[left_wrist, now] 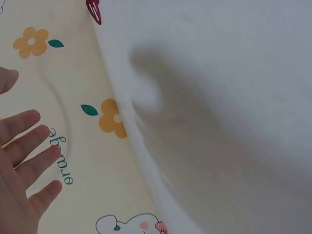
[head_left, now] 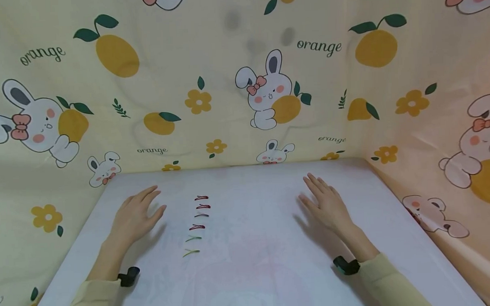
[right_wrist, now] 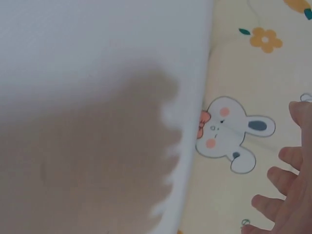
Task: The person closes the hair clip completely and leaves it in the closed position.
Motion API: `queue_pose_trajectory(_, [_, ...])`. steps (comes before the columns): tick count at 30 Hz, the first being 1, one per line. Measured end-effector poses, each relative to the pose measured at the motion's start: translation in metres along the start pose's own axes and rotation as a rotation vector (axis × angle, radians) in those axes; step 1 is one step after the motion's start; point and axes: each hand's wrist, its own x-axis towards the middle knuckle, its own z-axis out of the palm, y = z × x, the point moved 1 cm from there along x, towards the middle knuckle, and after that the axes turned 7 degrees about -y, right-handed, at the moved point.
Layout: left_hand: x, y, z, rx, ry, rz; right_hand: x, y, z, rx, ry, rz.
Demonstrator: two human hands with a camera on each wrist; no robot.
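Observation:
Several snap hair clips lie in a column on the white table, left of its middle. From far to near come a dark red clip (head_left: 201, 197), a red clip (head_left: 203, 206), a greyish clip (head_left: 201, 215), another red clip (head_left: 197, 227), a green clip (head_left: 193, 238) and a yellow-green clip (head_left: 191, 252). To their left, my left hand (head_left: 134, 216) hovers with fingers extended, holding nothing. My right hand (head_left: 327, 205) is raised well to their right, fingers straight, touching nothing. In the left wrist view, one dark red clip (left_wrist: 94, 11) shows at the top edge.
A white table (head_left: 257, 278) fills the lower part of the head view. Behind it and along both sides hangs a cream curtain (head_left: 225, 50) printed with rabbits, oranges and flowers. Each wrist wears a small black device, such as the left one (head_left: 129, 277). Hand shadows fall on the table.

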Motion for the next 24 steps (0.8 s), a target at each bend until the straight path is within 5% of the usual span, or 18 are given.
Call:
queue_pose_trajectory(12, [0.018,0.006,0.013,-0.148,0.065,0.021,0.013,-0.026,0.005,0.034,0.014,-0.071])
queue_pose_trajectory(24, [0.035,0.01,0.017,-0.265,-0.002,-0.009,0.03,-0.055,0.012,0.031,-0.016,-0.152])
